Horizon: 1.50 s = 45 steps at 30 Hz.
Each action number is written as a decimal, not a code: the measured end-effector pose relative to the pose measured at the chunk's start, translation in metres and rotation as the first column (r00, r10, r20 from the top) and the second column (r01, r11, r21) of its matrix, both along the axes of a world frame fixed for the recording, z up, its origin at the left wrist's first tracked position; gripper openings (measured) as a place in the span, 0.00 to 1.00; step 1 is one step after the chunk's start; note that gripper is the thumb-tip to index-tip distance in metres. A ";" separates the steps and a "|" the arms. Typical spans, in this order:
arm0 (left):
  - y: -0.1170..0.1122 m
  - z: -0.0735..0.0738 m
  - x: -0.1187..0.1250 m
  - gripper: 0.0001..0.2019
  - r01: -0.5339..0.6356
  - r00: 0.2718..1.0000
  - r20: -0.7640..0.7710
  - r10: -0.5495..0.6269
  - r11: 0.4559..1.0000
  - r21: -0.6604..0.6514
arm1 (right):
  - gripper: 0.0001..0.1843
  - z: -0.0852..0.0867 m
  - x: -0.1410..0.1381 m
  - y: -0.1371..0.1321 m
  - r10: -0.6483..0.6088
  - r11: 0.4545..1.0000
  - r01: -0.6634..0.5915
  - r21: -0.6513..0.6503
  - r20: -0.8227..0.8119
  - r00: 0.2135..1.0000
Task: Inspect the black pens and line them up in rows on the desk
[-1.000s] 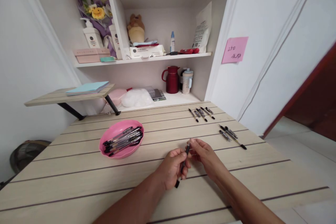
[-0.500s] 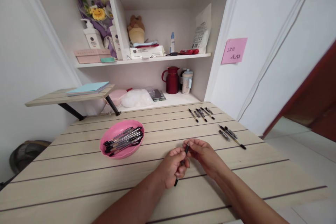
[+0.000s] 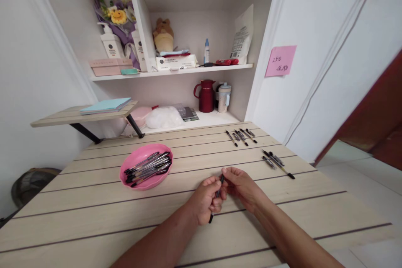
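Note:
Near the front middle of the table, my left hand (image 3: 205, 201) is wrapped round a black pen (image 3: 211, 218), which slants with its lower end sticking out below the fist. At its upper end, my right hand (image 3: 241, 186) pinches the pen tip between thumb and fingers. The fingers hide much of the pen's barrel. To the left stands a pink bowl (image 3: 129, 157) holding several pens (image 3: 149, 167) with clear barrels and black caps. Pen parts (image 3: 240, 137) lie in a row at the back right, and another small group of parts (image 3: 277, 162) lies nearer the right edge.
A small raised shelf (image 3: 53, 118) with blue paper (image 3: 105, 105) on it stands at the back left. Behind the table, a white cupboard holds a red jug (image 3: 206, 96), a cup (image 3: 224, 98) and a plastic bag (image 3: 165, 117). A pink note (image 3: 280, 61) is on the wall.
My right fingers have shifted slightly at the pen's upper end, and the pen has tilted a little. My left hand keeps its grip; the bowl and laid-out parts have not moved.

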<state>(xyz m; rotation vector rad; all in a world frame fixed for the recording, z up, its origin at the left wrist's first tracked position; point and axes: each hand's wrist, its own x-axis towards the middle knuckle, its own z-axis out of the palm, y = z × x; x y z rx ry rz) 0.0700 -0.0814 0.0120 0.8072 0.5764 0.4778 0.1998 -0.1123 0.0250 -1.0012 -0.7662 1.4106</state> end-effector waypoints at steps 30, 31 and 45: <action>0.001 0.001 -0.003 0.20 0.032 0.999 0.019 -0.032 0.999 0.018 | 0.16 -0.003 0.007 0.000 -0.148 0.988 0.152 -0.039 0.093 0.985; 0.001 0.001 -0.003 0.22 0.031 0.999 0.019 -0.032 0.999 0.031 | 0.16 -0.004 0.007 0.000 -0.135 0.989 0.140 -0.046 0.092 0.987; -0.004 0.004 -0.004 0.20 0.046 0.999 0.005 -0.046 0.999 0.025 | 0.16 -0.001 0.033 0.005 -0.389 0.921 0.390 0.007 -0.027 0.921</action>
